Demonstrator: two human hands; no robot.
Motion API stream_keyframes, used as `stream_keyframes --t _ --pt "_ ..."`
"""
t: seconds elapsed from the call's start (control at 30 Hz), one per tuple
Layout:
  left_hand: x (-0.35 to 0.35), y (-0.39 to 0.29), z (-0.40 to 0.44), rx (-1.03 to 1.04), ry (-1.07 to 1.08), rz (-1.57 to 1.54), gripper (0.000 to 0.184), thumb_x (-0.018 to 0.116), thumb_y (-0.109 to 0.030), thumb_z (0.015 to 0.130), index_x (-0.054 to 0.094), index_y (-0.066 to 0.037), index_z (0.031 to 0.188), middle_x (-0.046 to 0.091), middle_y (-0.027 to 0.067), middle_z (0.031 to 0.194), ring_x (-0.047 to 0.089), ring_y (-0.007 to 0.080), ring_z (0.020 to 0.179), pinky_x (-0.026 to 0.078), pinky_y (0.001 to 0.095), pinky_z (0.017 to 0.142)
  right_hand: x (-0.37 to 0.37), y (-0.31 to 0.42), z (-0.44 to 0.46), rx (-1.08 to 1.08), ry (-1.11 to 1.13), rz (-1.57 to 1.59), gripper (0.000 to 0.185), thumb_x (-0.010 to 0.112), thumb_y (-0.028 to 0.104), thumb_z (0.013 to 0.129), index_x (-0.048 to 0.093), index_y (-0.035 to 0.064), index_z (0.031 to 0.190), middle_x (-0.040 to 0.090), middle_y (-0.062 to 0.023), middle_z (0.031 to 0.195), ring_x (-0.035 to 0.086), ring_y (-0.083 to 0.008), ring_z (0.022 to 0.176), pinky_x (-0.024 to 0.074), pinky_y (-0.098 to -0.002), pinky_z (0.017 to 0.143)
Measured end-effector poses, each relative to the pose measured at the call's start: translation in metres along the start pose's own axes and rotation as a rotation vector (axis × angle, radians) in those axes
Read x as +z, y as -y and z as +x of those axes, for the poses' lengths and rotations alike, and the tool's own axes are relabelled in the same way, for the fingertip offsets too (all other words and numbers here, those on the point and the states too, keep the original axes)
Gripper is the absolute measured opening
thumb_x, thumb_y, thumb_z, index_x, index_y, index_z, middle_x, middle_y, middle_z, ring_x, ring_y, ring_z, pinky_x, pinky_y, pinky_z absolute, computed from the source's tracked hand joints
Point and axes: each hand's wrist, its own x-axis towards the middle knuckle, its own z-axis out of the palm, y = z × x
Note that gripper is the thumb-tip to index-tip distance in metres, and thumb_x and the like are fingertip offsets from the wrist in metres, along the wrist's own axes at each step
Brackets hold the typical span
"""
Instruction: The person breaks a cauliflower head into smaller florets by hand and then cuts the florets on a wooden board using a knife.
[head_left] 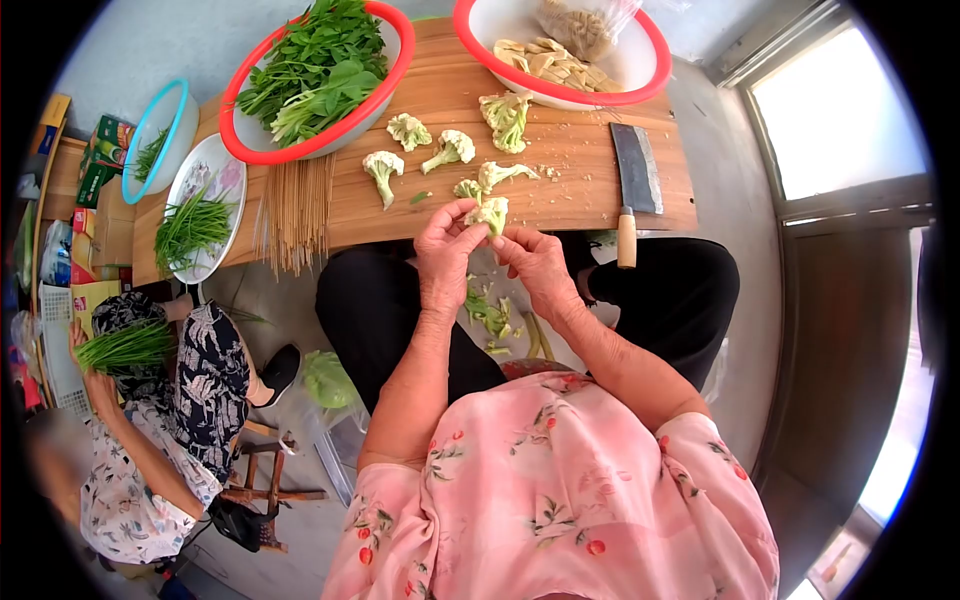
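Both my hands meet at the near edge of the wooden table around a small cauliflower floret. My left hand pinches it from the left between thumb and fingers. From the right, the fingertips of my right hand close on its green stem side. Just beyond lie another floret and a small piece partly behind my fingers. Further in are a larger cauliflower chunk and several loose florets. A cleaver rests on the right, its wooden handle sticking out past the edge.
Red-rimmed bowls of leafy greens and sliced pale food stand at the back. Thin brown sticks overhang the table's front edge. A white plate holds cut greens. At left a seated person holds green stalks. Trimmings litter the floor.
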Motion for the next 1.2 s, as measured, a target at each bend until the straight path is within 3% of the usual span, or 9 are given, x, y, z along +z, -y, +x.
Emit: stream_keyframes --t 0.1,0.3,0.43,0.5,0.83,0.93,1.1,1.2 --pt "0.002 -0.002 -0.008 0.041 0.005 0.076 0.03 0.061 0.003 0.081 0.057 0.002 0.111 0.062 0.0077 0.099 0.058 0.0108 0.082 0.049 0.0238 0.069 0.002 -0.007 0.002 0.041 0.037 0.107 0.022 0.065 0.018 0.087 0.065 -0.001 0.098 0.058 0.0006 0.07 0.049 -0.0085 0.062 0.0409 -0.0232 0.056" --pt "-0.002 -0.008 -0.019 0.473 -0.016 0.484 0.027 0.064 0.002 0.082 0.059 0.0 0.109 0.058 0.0041 0.103 0.056 0.0085 0.079 0.049 0.0226 0.068 0.009 -0.004 0.0 0.064 0.004 0.247 0.02 0.062 0.017 0.089 0.065 -0.0011 0.097 0.06 -0.0011 0.073 0.052 -0.0097 0.062 0.0425 -0.0234 0.056" --pt "-0.006 -0.012 -0.019 0.55 -0.044 0.496 0.028 0.066 0.002 0.081 0.059 -0.001 0.109 0.055 0.0027 0.105 0.054 0.0084 0.078 0.048 0.0227 0.071 0.017 0.016 -0.007 0.048 -0.019 0.269 0.017 0.061 0.013 0.089 0.064 -0.0033 0.093 0.056 -0.0009 0.068 0.048 -0.0088 0.058 0.0398 -0.0228 0.054" --pt "-0.005 -0.022 -0.019 0.581 -0.043 0.501 0.026 0.068 0.0 0.078 0.059 -0.002 0.103 0.056 0.0062 0.1 0.056 0.0131 0.074 0.048 0.0244 0.066 0.019 0.023 -0.008 0.019 0.015 0.24 0.017 0.061 0.013 0.09 0.064 -0.003 0.096 0.057 -0.0007 0.069 0.048 -0.0087 0.059 0.0394 -0.0224 0.055" --pt "-0.012 -0.063 -0.031 0.6 -0.111 0.411 0.025 0.067 0.0 0.077 0.058 -0.002 0.099 0.058 0.0074 0.098 0.058 0.013 0.076 0.048 0.0245 0.065 0.036 0.057 -0.008 -0.024 0.15 0.22 0.022 0.063 0.017 0.088 0.063 -0.002 0.1 0.059 -0.0009 0.076 0.052 -0.0105 0.065 0.042 -0.024 0.058" --pt "-0.019 -0.071 -0.036 0.661 -0.125 0.526 0.031 0.067 0.002 0.074 0.058 -0.002 0.103 0.056 0.0071 0.102 0.055 0.0123 0.08 0.047 0.0243 0.072 0.049 0.064 -0.011 -0.03 0.181 0.223 0.023 0.063 0.017 0.088 0.062 -0.0021 0.101 0.06 -0.0015 0.078 0.052 -0.0111 0.066 0.0422 -0.024 0.059" --pt "-0.026 -0.077 -0.032 0.866 -0.236 0.592 0.031 0.07 0.001 0.067 0.058 -0.005 0.095 0.054 0.0091 0.101 0.055 0.0201 0.091 0.046 0.0311 0.078 0.064 0.069 -0.011 -0.021 0.225 0.218 0.024 0.063 0.018 0.089 0.062 -0.0017 0.102 0.06 -0.0021 0.079 0.052 -0.0115 0.066 0.0423 -0.024 0.061" --pt "-0.029 -0.076 -0.029 0.864 -0.249 0.573 0.031 0.07 0.001 0.066 0.056 -0.005 0.093 0.054 0.0099 0.1 0.055 0.022 0.092 0.045 0.0326 0.08 0.071 0.074 -0.012 -0.007 0.253 0.223 0.023 0.061 0.018 0.09 0.063 -0.0011 0.103 0.061 -0.0017 0.08 0.052 -0.0109 0.066 0.0424 -0.0239 0.061"
